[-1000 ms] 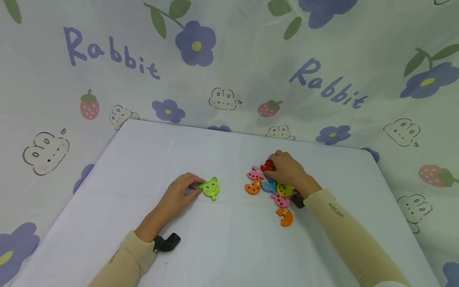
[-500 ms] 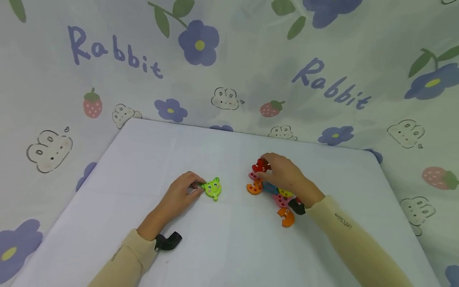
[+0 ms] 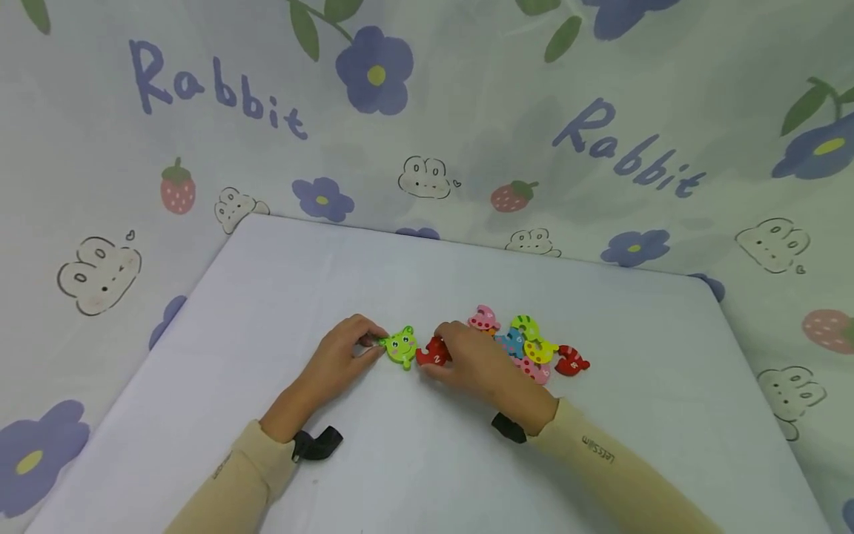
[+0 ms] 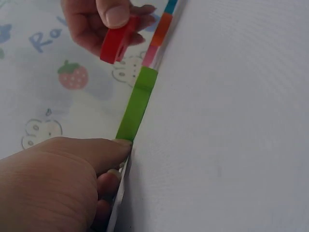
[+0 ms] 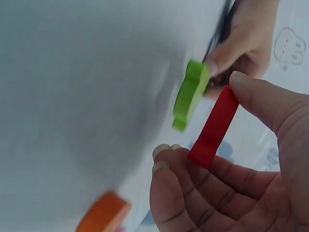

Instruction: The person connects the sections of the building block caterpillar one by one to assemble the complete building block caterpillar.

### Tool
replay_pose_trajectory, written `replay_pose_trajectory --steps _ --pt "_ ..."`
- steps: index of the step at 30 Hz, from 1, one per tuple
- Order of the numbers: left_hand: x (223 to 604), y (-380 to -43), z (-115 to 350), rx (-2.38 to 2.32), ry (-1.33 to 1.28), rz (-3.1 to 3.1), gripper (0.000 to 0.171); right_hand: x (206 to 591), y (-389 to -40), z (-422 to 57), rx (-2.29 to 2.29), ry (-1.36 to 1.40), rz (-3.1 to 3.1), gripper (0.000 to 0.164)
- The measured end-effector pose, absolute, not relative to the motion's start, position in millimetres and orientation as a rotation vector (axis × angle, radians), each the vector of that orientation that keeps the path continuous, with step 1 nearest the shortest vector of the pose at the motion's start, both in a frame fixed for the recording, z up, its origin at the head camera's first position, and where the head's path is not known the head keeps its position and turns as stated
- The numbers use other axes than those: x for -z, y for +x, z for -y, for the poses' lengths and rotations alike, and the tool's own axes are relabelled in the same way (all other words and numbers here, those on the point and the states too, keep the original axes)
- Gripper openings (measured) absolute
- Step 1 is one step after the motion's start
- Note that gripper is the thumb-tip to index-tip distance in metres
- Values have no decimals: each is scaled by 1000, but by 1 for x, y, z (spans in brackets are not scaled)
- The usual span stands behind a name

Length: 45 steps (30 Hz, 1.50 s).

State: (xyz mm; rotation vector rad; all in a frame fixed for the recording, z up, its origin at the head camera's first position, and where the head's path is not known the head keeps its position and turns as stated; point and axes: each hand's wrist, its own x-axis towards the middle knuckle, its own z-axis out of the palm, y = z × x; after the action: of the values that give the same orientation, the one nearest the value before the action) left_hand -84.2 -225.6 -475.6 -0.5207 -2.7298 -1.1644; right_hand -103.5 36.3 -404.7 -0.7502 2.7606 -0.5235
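My left hand (image 3: 342,357) pinches the left edge of a green smiling-face puzzle piece (image 3: 402,348), which lies on the table. Thumb and fingers of my right hand (image 3: 482,365) grip a red curved puzzle piece (image 3: 437,352) marked 2, just right of the green one. In the left wrist view the red piece (image 4: 116,44) is up off the table, while the green piece (image 4: 137,108) lies flat with my thumb at its near end. From the right wrist, a gap shows between the red piece (image 5: 215,128) and the green piece (image 5: 190,94).
Right of the hands lies a loose group of puzzle pieces: pink (image 3: 483,319), light green (image 3: 525,325), blue (image 3: 511,342), yellow (image 3: 540,351) and red (image 3: 571,362). My right hand and wrist cover part of it. The white table (image 3: 300,259) meets a rabbit-print cloth (image 3: 427,89) behind.
My right hand has lifted the red piece marked 2 from the group and carried it left and nearer, up beside the green face. The left hand stays at the green piece.
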Motion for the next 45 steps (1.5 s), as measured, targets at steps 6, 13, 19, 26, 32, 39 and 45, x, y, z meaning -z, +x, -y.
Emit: replay_pose_trajectory --steps 6,13,19,26,32,39,45 --pt "477 -88 223 1169 -546 2719 25 413 -94 -21 441 -823 -2793 55" --pt "475 -89 220 1155 -549 2721 26 419 -88 -13 316 -819 -2843 57" --pt "473 -89 220 1137 -547 2721 26 421 -86 -10 269 -805 -2883 54" --pt "472 -89 222 1129 -537 2713 27 422 -85 -3 53 -922 -2931 56" --pt "475 -89 224 1135 -532 2722 27 418 -86 6 -96 -973 -2924 54" --pt "479 -90 226 1151 -528 2728 26 418 -87 14 -174 -988 -2887 54" --pt "480 -89 228 1149 -525 2734 25 419 -86 16 -115 -929 -2883 56"
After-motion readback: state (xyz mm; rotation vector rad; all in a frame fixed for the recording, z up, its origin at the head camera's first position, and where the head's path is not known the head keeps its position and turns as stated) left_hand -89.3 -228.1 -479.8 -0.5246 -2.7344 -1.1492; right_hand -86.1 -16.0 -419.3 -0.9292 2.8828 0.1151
